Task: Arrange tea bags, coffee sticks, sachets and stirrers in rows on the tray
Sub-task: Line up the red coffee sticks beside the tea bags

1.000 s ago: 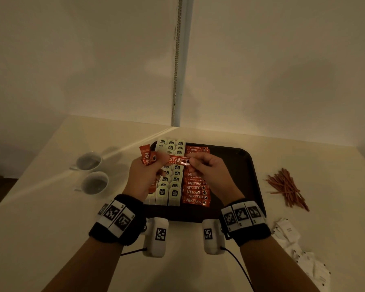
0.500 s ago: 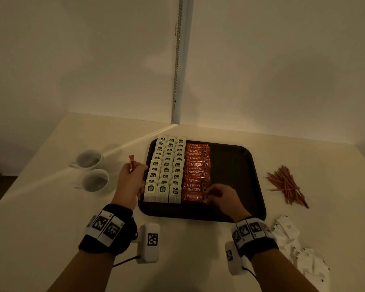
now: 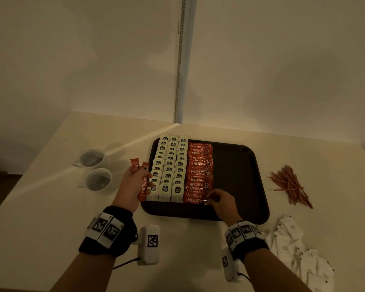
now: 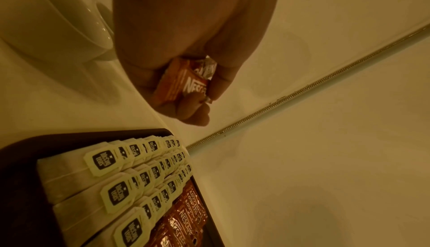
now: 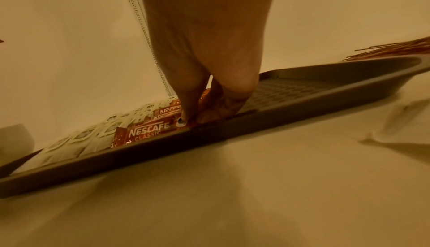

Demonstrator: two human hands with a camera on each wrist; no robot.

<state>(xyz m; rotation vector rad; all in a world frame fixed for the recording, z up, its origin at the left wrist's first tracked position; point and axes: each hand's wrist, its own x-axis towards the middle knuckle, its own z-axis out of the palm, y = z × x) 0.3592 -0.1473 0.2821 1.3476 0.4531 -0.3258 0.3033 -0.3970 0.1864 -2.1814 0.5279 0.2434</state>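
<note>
A dark tray (image 3: 238, 169) lies on the table with three rows of tea bags (image 3: 170, 169) on its left side and a column of red coffee sticks (image 3: 199, 171) beside them. My left hand (image 3: 133, 184) hovers by the tray's left edge and grips a few spare coffee sticks (image 3: 143, 182), seen bunched between fingers and thumb in the left wrist view (image 4: 186, 79). My right hand (image 3: 218, 199) is low on the tray, its fingertips pinching the right end of the nearest coffee stick (image 5: 149, 132) in the column. Stirrers (image 3: 289, 186) and white sachets (image 3: 299, 249) lie on the table to the right.
Two white cups (image 3: 93, 167) stand left of the tray, close to my left hand. The tray's right half (image 3: 240, 186) is bare. A wall with a bead chain (image 3: 179, 60) rises behind the table. White sensor units (image 3: 149, 243) hang below both wrists.
My right hand took one stick from the left hand's bunch, carried it down and laid it at the near end of the coffee column. My left hand moved left off the tray.
</note>
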